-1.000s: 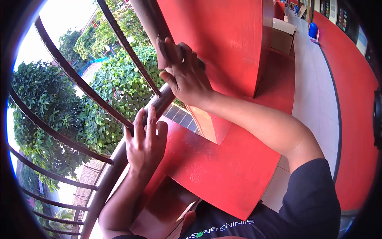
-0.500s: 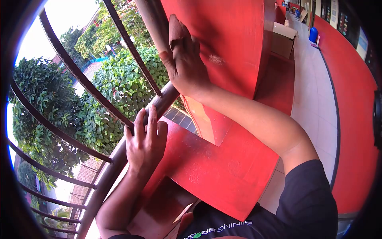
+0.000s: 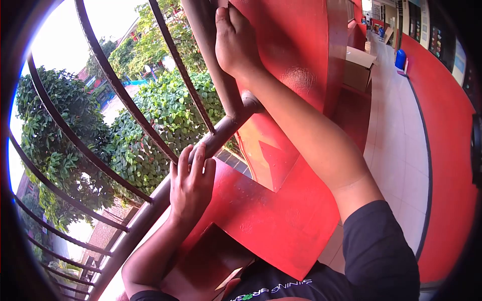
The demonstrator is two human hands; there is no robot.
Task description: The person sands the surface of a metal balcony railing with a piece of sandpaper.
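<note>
My left hand [image 3: 191, 193] is on the thick brown lower rail [image 3: 158, 198] of a metal railing, with its fingers curled over the pipe. Higher up, my right hand [image 3: 238, 47] is closed against the upright post [image 3: 208, 50], its thumb along the near side. A small edge of brown sandpaper [image 3: 224, 3] shows at that hand; the rest of the sheet and the fingertips are hidden or cut off at the top. Beside the post stands a red painted pillar [image 3: 296, 45], with a worn, shiny patch on its face.
Thin dark bars [image 3: 113, 75] rise from the rail, with leafy bushes [image 3: 160, 103] beyond. A red ledge [image 3: 271, 220] lies between my arms. To the right, a cardboard box [image 3: 357, 70] stands by a tiled walkway [image 3: 394, 140], with a blue container [image 3: 400, 59] farther along.
My right hand has moved up along the post, carrying the sandpaper mostly out of view. The lower rail joint has become visible. My left hand stays on the rail while the view shifts slightly.
</note>
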